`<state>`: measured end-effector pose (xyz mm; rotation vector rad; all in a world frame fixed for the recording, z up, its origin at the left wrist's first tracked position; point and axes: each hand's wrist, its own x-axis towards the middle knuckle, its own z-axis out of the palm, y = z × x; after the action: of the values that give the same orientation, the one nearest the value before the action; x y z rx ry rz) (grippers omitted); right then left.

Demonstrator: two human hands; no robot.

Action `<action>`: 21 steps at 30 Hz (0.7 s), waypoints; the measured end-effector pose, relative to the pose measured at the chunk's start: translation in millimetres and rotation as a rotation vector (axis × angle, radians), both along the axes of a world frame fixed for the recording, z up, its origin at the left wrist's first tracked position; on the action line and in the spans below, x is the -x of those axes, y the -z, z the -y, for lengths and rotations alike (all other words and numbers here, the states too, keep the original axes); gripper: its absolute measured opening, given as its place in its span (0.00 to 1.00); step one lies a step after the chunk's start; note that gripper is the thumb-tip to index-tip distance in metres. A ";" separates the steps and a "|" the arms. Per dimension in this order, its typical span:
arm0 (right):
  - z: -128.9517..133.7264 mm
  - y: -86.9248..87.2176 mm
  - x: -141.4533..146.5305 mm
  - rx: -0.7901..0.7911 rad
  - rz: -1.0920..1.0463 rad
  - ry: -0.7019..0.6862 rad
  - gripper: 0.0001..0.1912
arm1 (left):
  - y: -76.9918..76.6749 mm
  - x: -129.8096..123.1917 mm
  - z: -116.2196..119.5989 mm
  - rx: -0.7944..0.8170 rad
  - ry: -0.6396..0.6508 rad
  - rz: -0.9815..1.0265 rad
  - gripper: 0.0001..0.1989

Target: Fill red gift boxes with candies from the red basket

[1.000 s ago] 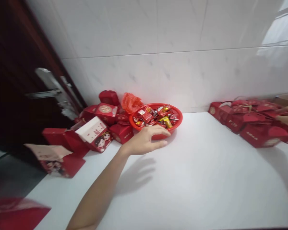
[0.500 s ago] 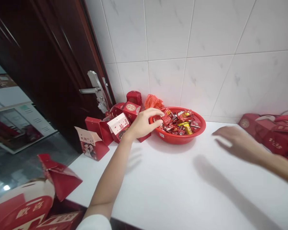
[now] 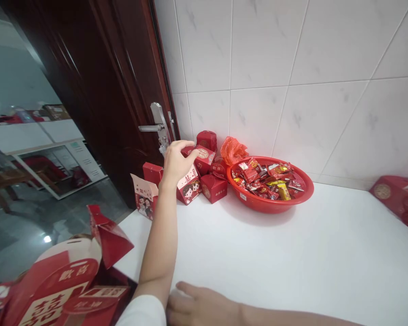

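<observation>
My left hand (image 3: pixel 177 164) is stretched over a cluster of small red boxes at the back of the white table, thumb and fingers apart, holding nothing. Just beneath it stands a box with a cartoon print (image 3: pixel 189 186); a red box with a gold emblem (image 3: pixel 206 155) is by its thumb. Whether it touches either, I cannot tell. To its right is a red plastic basket (image 3: pixel 270 207) of wrapped candies (image 3: pixel 263 179). Down at the table's front edge, below my left forearm, my right hand (image 3: pixel 204 305) is open and empty, its fingers partly cut off by the frame.
A pile of larger red gift boxes (image 3: pixel 51 294) stands at the lower left. An orange-red plastic bag (image 3: pixel 233 150) lies by the wall behind the basket. More red boxes (image 3: pixel 399 199) sit at the right. A dark door (image 3: pixel 98 90) borders the table's left side.
My left hand has moved from the basket's rim left to the small boxes. My right hand has swung from the right side down to the front edge. The view has turned left.
</observation>
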<state>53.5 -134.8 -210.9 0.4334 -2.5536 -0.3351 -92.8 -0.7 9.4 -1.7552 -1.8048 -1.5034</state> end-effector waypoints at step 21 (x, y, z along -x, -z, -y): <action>-20.9 -15.5 -23.6 0.145 0.155 0.007 0.15 | 22.8 107.1 40.2 0.604 -0.651 0.227 0.38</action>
<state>77.1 -113.9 -195.5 0.4100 -2.7079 -0.1209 -199.9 -40.9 -13.3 -0.9852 -2.7918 -0.9687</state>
